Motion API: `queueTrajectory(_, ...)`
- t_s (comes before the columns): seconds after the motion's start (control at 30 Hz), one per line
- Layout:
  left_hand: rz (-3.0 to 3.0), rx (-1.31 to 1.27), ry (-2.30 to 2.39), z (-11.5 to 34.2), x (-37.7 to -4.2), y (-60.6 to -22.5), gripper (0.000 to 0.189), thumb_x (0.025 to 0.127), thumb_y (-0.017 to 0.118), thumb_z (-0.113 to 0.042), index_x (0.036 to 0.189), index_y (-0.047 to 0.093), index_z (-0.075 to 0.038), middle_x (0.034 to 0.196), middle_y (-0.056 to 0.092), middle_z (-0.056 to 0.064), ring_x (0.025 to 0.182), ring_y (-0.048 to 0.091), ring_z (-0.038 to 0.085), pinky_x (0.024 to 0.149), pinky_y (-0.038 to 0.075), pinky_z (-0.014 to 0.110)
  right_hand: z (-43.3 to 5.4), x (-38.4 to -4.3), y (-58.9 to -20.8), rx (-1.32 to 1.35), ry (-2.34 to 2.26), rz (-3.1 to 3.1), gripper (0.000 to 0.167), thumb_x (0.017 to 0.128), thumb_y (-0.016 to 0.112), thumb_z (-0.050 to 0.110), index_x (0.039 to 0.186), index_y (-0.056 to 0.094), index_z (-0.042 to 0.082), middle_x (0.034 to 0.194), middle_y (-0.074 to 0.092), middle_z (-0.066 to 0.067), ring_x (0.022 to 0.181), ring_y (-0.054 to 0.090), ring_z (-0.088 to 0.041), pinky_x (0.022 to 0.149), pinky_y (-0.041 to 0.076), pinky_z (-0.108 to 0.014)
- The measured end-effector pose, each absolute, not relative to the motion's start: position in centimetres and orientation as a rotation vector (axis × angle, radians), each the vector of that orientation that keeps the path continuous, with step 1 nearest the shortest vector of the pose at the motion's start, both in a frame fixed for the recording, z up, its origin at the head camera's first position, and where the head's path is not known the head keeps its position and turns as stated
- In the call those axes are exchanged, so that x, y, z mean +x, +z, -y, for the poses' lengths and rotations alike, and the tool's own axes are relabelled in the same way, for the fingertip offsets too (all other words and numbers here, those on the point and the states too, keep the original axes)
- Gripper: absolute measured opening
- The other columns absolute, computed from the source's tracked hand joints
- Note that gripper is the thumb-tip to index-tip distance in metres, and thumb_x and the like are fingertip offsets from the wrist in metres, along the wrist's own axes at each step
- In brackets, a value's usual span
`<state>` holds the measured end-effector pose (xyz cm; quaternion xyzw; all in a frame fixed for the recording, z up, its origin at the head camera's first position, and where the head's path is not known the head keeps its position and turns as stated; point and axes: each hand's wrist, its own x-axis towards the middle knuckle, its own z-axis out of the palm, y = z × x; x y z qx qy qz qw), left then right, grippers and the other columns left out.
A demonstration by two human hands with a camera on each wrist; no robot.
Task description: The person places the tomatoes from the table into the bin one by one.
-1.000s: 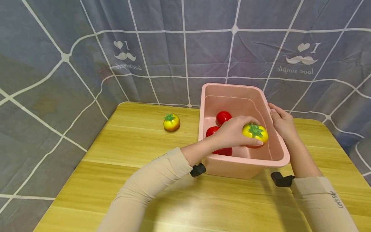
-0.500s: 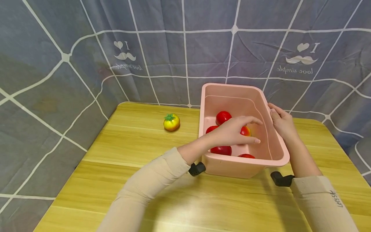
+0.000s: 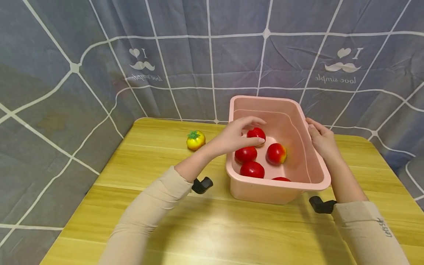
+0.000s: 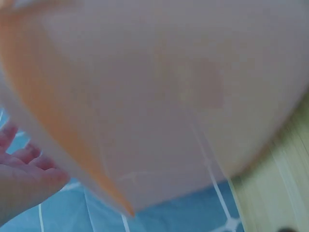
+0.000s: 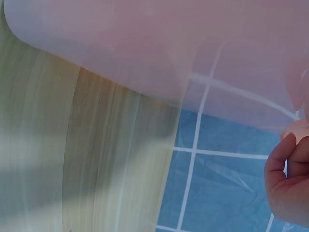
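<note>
My left hand [image 3: 236, 138] hangs over the left rim of a pink plastic bin [image 3: 279, 187], fingers spread, holding nothing. Part of a red toy fruit [image 3: 256, 134] shows between its thumb and fingers. Other round red toy fruits lie in the bin, among them one with a yellow side [image 3: 276, 154]; another [image 3: 281, 179] is mostly hidden by the near wall. My right hand [image 3: 322, 141] grips the right rim, thumb on top. In the left wrist view, the left hand [image 4: 29, 179] is beside the bin's rim. The right wrist view has curled right-hand fingers [image 5: 289, 179] at the bin's edge.
A yellow toy tomato with a green leafy top [image 3: 195, 140] sits on the wooden table [image 3: 142, 162], left of the bin. A grey gridded curtain [image 3: 185, 62] hangs behind and along the left. Each wrist carries a black camera mount [image 3: 202, 185].
My left hand has let go of a yellow toy tomato inside the bin and moved left to above the bin's left rim. My right hand keeps its grip on the right rim.
</note>
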<state>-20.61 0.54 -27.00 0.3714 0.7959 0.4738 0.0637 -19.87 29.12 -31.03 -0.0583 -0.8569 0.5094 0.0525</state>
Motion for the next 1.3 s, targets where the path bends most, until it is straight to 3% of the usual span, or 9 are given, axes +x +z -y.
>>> queueTrajectory(0.2, -2.439, 1.014, 1.6, 2.7, -21.2, -27.5, 0.045, 0.084, 0.07, -0.018, 0.125, 0.055, -0.011, 0.124, 0.056, 0.001, 0.112, 0.051, 0.016, 0.091, 0.044, 0.032, -29.2, -19.9, -31.1, -0.161, 1.563, 2.584, 0.054, 0.1, 0.032, 0.036, 0.145, 0.03, 0.006, 0.143, 0.033, -0.023, 0.102, 0.05, 0.003, 0.074, 0.041, -0.005)
queueTrajectory(0.37, -2.487, 0.879, 1.712, 5.2, -22.1, -28.2, 0.046, 0.085, 0.069, -0.018, 0.127, 0.053, -0.011, 0.125, 0.055, 0.005, 0.117, 0.051, 0.024, 0.095, 0.042, 0.037, -29.4, -20.0, -31.2, -0.154, 1.575, 2.567, 0.053, 0.1, 0.034, 0.034, 0.144, 0.031, 0.005, 0.143, 0.034, -0.023, 0.095, 0.049, 0.008, 0.074, 0.042, -0.005)
queueTrajectory(0.53, -2.552, 0.769, 1.757, 7.3, -23.7, -29.8, 0.045, 0.085, 0.069, -0.018, 0.127, 0.053, -0.01, 0.128, 0.053, 0.007, 0.116, 0.05, 0.024, 0.096, 0.042, 0.038, -29.5, -19.9, -31.2, -0.152, 1.575, 2.544, 0.053, 0.1, 0.036, 0.033, 0.143, 0.033, 0.003, 0.142, 0.036, -0.021, 0.09, 0.048, 0.012, 0.073, 0.042, -0.005)
queueTrajectory(0.8, -2.665, 0.378, 1.835, 11.2, -26.7, -34.5, 0.046, 0.086, 0.067, -0.014, 0.128, 0.05, -0.004, 0.131, 0.049, 0.015, 0.12, 0.045, 0.031, 0.1, 0.038, 0.04, -29.3, -20.0, -31.2, -0.152, 1.546, 2.577, 0.053, 0.1, 0.034, 0.035, 0.144, 0.032, 0.005, 0.142, 0.034, -0.024, 0.099, 0.05, 0.006, 0.073, 0.041, -0.005)
queueTrajectory(0.97, -2.655, 0.169, 1.841, 12.9, -27.2, -36.9, 0.054, 0.087, 0.067, -0.018, 0.134, 0.044, -0.005, 0.135, 0.043, 0.019, 0.123, 0.041, 0.037, 0.1, 0.037, 0.043, -29.2, -20.1, -31.1, -0.146, 1.543, 2.564, 0.053, 0.1, 0.035, 0.034, 0.143, 0.033, 0.004, 0.141, 0.035, -0.025, 0.094, 0.049, 0.009, 0.073, 0.041, -0.004)
queueTrajectory(1.13, -2.571, 0.107, 1.827, 13.6, -27.7, -39.2, 0.066, 0.086, 0.068, -0.021, 0.141, 0.035, -0.005, 0.14, 0.035, 0.023, 0.126, 0.035, 0.041, 0.102, 0.034, 0.046, -29.2, -20.1, -31.0, -0.154, 1.549, 2.569, 0.053, 0.1, 0.035, 0.035, 0.143, 0.033, 0.004, 0.143, 0.034, -0.023, 0.098, 0.05, 0.007, 0.074, 0.041, -0.005)
queueTrajectory(1.3, -2.499, 0.114, 1.794, 13.2, -28.0, -40.9, 0.072, 0.083, 0.071, -0.014, 0.142, 0.031, -0.002, 0.142, 0.03, 0.025, 0.127, 0.035, 0.041, 0.104, 0.032, 0.046, -29.0, -20.2, -31.0, -0.17, 1.58, 2.574, 0.054, 0.1, 0.035, 0.037, 0.144, 0.031, 0.006, 0.144, 0.034, -0.021, 0.102, 0.05, 0.004, 0.075, 0.041, -0.005)
